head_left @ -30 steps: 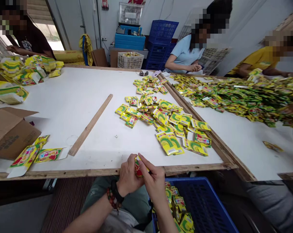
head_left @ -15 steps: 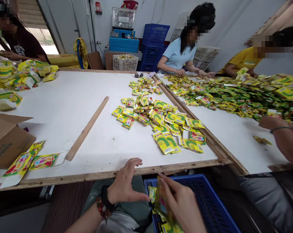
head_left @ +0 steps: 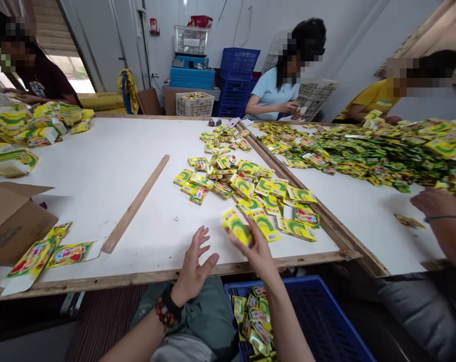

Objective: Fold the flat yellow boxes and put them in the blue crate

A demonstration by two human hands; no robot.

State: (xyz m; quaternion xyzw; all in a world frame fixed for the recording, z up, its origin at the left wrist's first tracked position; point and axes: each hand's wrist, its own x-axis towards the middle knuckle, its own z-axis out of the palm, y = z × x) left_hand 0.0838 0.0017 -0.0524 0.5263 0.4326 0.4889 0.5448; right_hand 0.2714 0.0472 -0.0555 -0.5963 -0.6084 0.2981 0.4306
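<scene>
My right hand [head_left: 258,246] grips a yellow-green candy box [head_left: 236,225] just above the near edge of the white table. To its left, my left hand [head_left: 197,266] hangs with fingers apart and nothing in it, over the table's wooden rim. A loose heap of the same small boxes [head_left: 243,186] lies beyond my hands, beside a wooden divider. Below my right forearm a blue basket [head_left: 314,301] holds several small yellow-green candy packs [head_left: 258,319] at its left side; the forearm hides part of them.
A wooden strip [head_left: 137,201] lies on the table. At left are a cardboard box [head_left: 20,221] and flattened cartons [head_left: 67,254]. Past the divider [head_left: 288,181] spreads a big heap of packs [head_left: 367,151]. Another person's hand [head_left: 435,208] works at right; three co-workers sit around the table.
My right hand has left the basket, where it held packs, and now holds a candy box over the table. My left hand has shifted slightly, still free. The co-worker in light blue has raised both hands.
</scene>
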